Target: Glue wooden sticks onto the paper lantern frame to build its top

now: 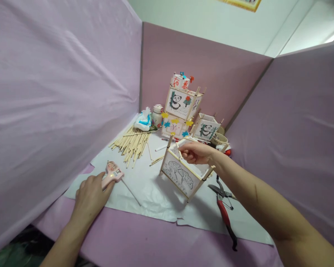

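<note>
My left hand (91, 191) lies at the left of the work sheet, fingers closed round the handle of a small pink glue gun (114, 172). A thin glue stick (132, 192) juts from the gun's back end. My right hand (196, 152) is over a box-shaped lantern (179, 174) of thin wooden sticks and white paper, its thumb and fingers pinching a stick at the top. The lantern's near panel bears a black line drawing. It stands tilted, with a shadow beneath; whether it touches the sheet I cannot tell. My right forearm hides part of its far side.
Red-handled pruning shears (224, 211) lie right of the lantern. A pile of wooden sticks (133, 142) is at back left, near a tissue pack (143, 120) and a jar (157, 116). Behind stand a tiered panda lantern (180, 102), a smaller one (206, 128) and a bowl (219, 139).
</note>
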`<state>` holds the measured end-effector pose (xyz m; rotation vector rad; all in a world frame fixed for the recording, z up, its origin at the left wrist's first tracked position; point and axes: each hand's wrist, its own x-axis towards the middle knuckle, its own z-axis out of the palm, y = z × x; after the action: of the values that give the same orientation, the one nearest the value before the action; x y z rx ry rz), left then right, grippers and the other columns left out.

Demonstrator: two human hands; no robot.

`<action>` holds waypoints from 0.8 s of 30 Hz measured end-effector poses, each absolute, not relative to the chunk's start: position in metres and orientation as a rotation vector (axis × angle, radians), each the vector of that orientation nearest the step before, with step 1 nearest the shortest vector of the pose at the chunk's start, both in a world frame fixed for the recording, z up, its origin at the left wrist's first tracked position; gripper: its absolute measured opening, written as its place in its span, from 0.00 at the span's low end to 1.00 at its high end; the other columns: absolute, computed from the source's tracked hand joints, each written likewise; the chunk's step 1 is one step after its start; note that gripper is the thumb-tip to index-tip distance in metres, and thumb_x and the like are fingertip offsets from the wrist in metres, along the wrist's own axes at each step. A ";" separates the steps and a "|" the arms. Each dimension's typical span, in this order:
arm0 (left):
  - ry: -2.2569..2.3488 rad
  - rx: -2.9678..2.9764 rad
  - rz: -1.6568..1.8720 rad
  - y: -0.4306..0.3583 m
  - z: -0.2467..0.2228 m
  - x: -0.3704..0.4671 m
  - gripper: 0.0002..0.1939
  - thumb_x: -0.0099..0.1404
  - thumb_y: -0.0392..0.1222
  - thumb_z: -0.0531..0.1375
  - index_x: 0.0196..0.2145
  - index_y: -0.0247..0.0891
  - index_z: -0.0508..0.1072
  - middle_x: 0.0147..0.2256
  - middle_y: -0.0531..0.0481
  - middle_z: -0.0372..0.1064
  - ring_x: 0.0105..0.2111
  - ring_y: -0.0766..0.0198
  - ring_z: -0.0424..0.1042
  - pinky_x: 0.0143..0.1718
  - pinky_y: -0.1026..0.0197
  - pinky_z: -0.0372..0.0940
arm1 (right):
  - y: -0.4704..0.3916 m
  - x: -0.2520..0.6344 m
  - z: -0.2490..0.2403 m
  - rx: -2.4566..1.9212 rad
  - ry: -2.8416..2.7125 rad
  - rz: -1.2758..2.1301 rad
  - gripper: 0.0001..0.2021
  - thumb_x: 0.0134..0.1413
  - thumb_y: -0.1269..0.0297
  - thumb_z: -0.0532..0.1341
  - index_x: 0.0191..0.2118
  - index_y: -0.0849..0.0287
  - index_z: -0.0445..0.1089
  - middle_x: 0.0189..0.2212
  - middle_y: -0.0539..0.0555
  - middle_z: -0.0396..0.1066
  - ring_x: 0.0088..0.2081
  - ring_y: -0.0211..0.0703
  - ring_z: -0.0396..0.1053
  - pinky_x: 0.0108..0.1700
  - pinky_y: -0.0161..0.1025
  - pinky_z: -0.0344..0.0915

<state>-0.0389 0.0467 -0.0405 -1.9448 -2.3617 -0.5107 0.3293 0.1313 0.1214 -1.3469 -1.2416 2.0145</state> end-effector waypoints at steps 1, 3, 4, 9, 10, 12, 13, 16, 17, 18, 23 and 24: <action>-2.361 -1.945 -0.510 0.047 -0.040 -0.039 0.34 0.67 0.59 0.47 0.57 0.31 0.71 0.42 0.34 0.71 0.45 0.39 0.69 0.45 0.46 0.64 | 0.131 0.329 0.122 -1.348 -1.244 2.012 0.15 0.53 0.67 0.66 0.22 0.59 0.59 0.17 0.45 0.61 0.16 0.25 0.48 0.17 0.25 0.43; -2.363 -1.948 -0.513 0.047 -0.040 -0.039 0.34 0.67 0.60 0.47 0.57 0.31 0.71 0.41 0.34 0.71 0.45 0.39 0.69 0.44 0.46 0.64 | 0.131 0.329 0.122 -1.347 -1.248 2.009 0.16 0.53 0.67 0.66 0.22 0.59 0.58 0.17 0.46 0.62 0.16 0.25 0.48 0.17 0.25 0.43; -2.367 -1.951 -0.512 0.047 -0.039 -0.039 0.34 0.67 0.59 0.47 0.57 0.31 0.71 0.41 0.34 0.71 0.45 0.39 0.69 0.44 0.47 0.64 | 0.130 0.328 0.122 -1.346 -1.246 2.007 0.16 0.53 0.67 0.66 0.22 0.59 0.58 0.17 0.46 0.62 0.16 0.25 0.48 0.17 0.25 0.44; -2.385 -1.956 -0.479 0.046 -0.036 -0.038 0.34 0.66 0.59 0.47 0.56 0.32 0.71 0.41 0.34 0.71 0.45 0.39 0.69 0.44 0.47 0.64 | 0.130 0.328 0.122 -1.341 -1.235 2.001 0.15 0.54 0.69 0.65 0.23 0.60 0.60 0.17 0.46 0.63 0.16 0.25 0.49 0.17 0.24 0.44; -2.387 -1.954 -0.475 0.046 -0.035 -0.037 0.34 0.66 0.59 0.47 0.57 0.31 0.71 0.42 0.34 0.71 0.45 0.39 0.69 0.45 0.47 0.64 | 0.130 0.328 0.122 -1.342 -1.235 1.998 0.14 0.54 0.69 0.65 0.23 0.60 0.60 0.17 0.46 0.63 0.16 0.25 0.49 0.17 0.24 0.45; -2.386 -1.954 -0.472 0.045 -0.035 -0.037 0.34 0.67 0.59 0.46 0.57 0.31 0.71 0.42 0.34 0.71 0.45 0.40 0.69 0.45 0.47 0.63 | 0.130 0.329 0.121 -1.339 -1.239 1.989 0.14 0.54 0.69 0.65 0.23 0.61 0.61 0.18 0.46 0.63 0.16 0.25 0.49 0.17 0.24 0.45; -2.383 -1.955 -0.472 0.045 -0.035 -0.037 0.34 0.67 0.59 0.46 0.58 0.31 0.71 0.42 0.34 0.70 0.45 0.40 0.69 0.45 0.47 0.63 | 0.129 0.329 0.121 -1.337 -1.244 1.984 0.13 0.54 0.69 0.65 0.23 0.61 0.61 0.18 0.47 0.64 0.16 0.25 0.49 0.17 0.24 0.45; -2.378 -1.956 -0.476 0.045 -0.034 -0.036 0.34 0.67 0.59 0.45 0.58 0.31 0.71 0.42 0.34 0.70 0.45 0.40 0.69 0.45 0.47 0.63 | 0.129 0.329 0.120 -1.314 -1.266 1.982 0.12 0.52 0.68 0.67 0.25 0.61 0.63 0.18 0.47 0.64 0.16 0.25 0.49 0.17 0.24 0.45; -2.381 -1.954 -0.472 0.045 -0.034 -0.036 0.34 0.67 0.59 0.46 0.57 0.31 0.71 0.42 0.34 0.70 0.45 0.40 0.69 0.45 0.47 0.64 | 0.129 0.329 0.120 -1.307 -1.271 1.984 0.12 0.52 0.68 0.67 0.25 0.61 0.63 0.18 0.47 0.64 0.16 0.25 0.49 0.17 0.24 0.45; -2.387 -1.950 -0.466 0.045 -0.034 -0.036 0.34 0.67 0.59 0.46 0.57 0.31 0.71 0.42 0.34 0.70 0.45 0.40 0.69 0.45 0.47 0.64 | 0.130 0.329 0.119 -1.299 -1.275 1.987 0.12 0.52 0.68 0.67 0.25 0.61 0.63 0.18 0.46 0.64 0.16 0.25 0.49 0.17 0.24 0.45; -2.392 -1.958 -0.447 0.045 -0.034 -0.037 0.34 0.67 0.59 0.46 0.57 0.32 0.71 0.42 0.34 0.70 0.45 0.40 0.69 0.45 0.47 0.64 | 0.131 0.330 0.117 -1.288 -1.280 1.998 0.11 0.55 0.69 0.64 0.24 0.62 0.64 0.18 0.47 0.64 0.17 0.25 0.49 0.17 0.24 0.45; -2.389 -1.958 -0.454 0.045 -0.034 -0.036 0.34 0.67 0.59 0.46 0.58 0.31 0.71 0.42 0.34 0.70 0.45 0.40 0.69 0.45 0.47 0.64 | 0.131 0.330 0.117 -1.289 -1.280 1.997 0.11 0.55 0.69 0.64 0.24 0.62 0.64 0.18 0.47 0.64 0.17 0.25 0.49 0.17 0.24 0.45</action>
<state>-0.0365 0.0450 -0.0337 -1.9583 -2.3890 -0.4535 0.3298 0.1313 0.1171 -1.2889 -1.2798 1.9967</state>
